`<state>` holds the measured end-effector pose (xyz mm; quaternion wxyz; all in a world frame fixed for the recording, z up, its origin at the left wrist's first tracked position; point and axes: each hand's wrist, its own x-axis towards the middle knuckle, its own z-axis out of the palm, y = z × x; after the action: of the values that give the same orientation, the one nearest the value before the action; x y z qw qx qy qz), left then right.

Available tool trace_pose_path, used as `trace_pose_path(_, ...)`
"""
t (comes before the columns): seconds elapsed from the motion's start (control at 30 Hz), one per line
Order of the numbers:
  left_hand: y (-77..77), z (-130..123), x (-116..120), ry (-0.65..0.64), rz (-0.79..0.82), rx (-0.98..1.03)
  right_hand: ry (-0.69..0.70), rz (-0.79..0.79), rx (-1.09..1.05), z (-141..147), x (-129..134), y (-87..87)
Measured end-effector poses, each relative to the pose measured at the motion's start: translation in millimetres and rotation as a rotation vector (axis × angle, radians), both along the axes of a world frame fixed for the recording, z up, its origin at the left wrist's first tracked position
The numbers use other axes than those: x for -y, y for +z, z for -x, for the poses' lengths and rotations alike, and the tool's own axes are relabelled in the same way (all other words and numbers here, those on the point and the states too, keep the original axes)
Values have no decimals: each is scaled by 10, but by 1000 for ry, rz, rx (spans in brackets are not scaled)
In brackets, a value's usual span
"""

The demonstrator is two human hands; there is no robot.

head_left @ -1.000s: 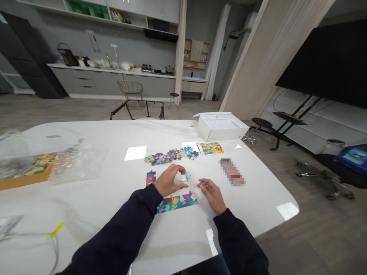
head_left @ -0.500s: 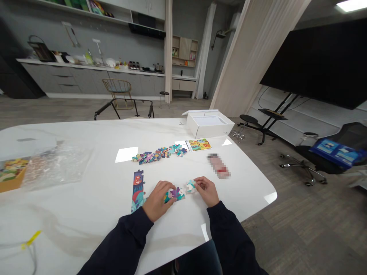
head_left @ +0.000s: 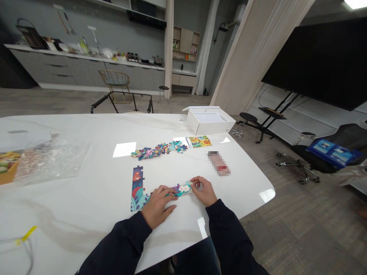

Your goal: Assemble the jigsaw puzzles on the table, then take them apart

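An L-shaped run of joined jigsaw pieces point(head_left: 137, 187) lies on the white table, its lower row stretching right toward my hands. My left hand point(head_left: 159, 205) rests over that row, fingers stretched out and thumb apart, covering part of it. At the row's right end, my right hand point(head_left: 204, 190) pinches the edge of a puzzle piece point(head_left: 185, 187) with a white animal on it. This piece lies against the purple part of the row; whether it is fully locked in I cannot tell. Beyond my hands lies a heap of loose puzzle pieces point(head_left: 156, 150).
A colourful picture card point(head_left: 200, 141) lies before an open white box point(head_left: 212, 121). A blurred-out flat object point(head_left: 219, 163) is to the right. Clear plastic packaging point(head_left: 54, 160) and an orange box point(head_left: 8, 173) sit at the left, with a yellow-tagged cable point(head_left: 27, 235) nearer.
My right hand has brought the white-animal piece left against the row, closing the gap. My left hand's fingers have flattened over the row. The view has tilted slightly.
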<state>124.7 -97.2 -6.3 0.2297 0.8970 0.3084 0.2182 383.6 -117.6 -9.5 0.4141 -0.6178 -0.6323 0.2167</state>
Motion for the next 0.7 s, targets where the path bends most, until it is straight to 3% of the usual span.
trace_pose_path(0.23,-22,-16,23,8,10,12,26,-26,85,0,-8,-9)
trace_pose_path(0.4,99,77,-71,15,6,117,7,-39,-27,-9,2,-11)
trace_pose_path(0.47,134,281,-300,121,-28,210,-47,-29,-111,-20,-6,-24)
trace_pose_path(0.53,118,583,-636,319,-83,268,-69,-3,-164,-29,-23,-40)
trace_pose_path(0.63,1,1037,-1193,696,-138,274,-53,25,-182,-35,-51,-66)
trace_pose_path(0.7,-95,1207,-1502,796,-92,255,-51,31,-183,-37,-62,-80)
